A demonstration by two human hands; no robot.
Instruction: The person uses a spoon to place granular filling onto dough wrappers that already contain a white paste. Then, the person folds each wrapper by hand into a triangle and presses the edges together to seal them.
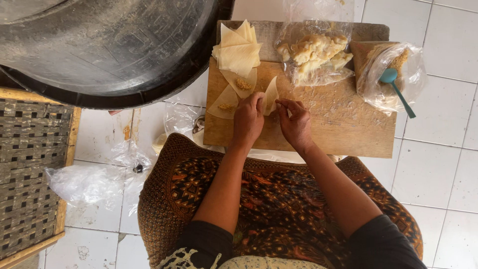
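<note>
Pinching a folded wrapper [271, 94] with left hand [248, 119] and right hand [295, 122], wrapper stack [239, 52], teal spoon [396, 89] beyond

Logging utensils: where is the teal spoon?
In the head view, the teal spoon rests on the plastic bag at the wooden board's far right corner.

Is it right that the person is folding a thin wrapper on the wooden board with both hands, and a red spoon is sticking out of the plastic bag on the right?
Not quite. The spoon is teal, not red, as the head view shows. The rest holds: the left hand and right hand fold a thin wrapper on the wooden board, and the spoon sticks out of the plastic bag on the right.
</note>
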